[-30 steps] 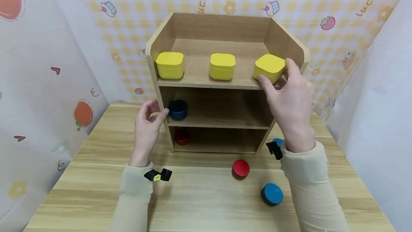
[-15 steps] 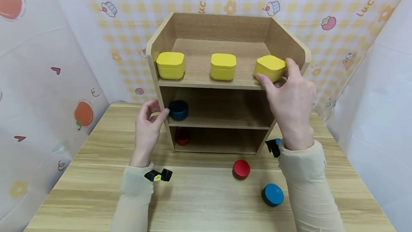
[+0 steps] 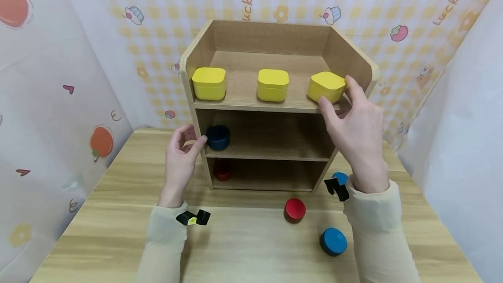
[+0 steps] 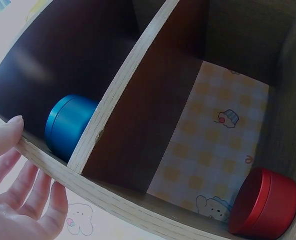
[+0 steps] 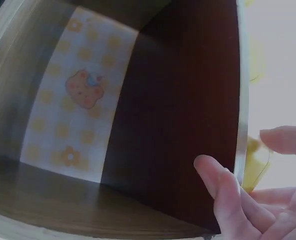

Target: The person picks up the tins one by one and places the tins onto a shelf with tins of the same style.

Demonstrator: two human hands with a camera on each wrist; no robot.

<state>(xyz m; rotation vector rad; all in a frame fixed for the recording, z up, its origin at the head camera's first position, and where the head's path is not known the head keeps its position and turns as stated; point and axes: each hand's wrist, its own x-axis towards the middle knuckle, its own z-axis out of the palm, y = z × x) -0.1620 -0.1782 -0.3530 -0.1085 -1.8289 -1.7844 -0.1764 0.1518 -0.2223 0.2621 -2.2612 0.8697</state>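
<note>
A three-level wooden shelf (image 3: 271,107) stands on the table. My left hand (image 3: 181,165) grips its left side panel; in the left wrist view the thumb (image 4: 7,134) lies on the front edge and the fingers curl outside. At the top right, my right hand (image 3: 355,130) holds a yellow box (image 3: 326,87) with rounded corners, thumb at its front and index finger at its right side. This box sits turned at an angle. Two more yellow boxes, the left one (image 3: 209,84) and the middle one (image 3: 273,85), line the top level's front.
A dark blue round tin (image 3: 218,138) stands at the middle level's left, a red round tin (image 3: 223,170) below it. On the table lie another red tin (image 3: 294,210), a blue tin (image 3: 333,241), and a blue one (image 3: 340,178) partly behind the right wrist.
The right-hand yellow box has shifted slightly left, with my right thumb and index finger still at it. My left hand has stayed on the side panel. The head view has tilted up slightly.
</note>
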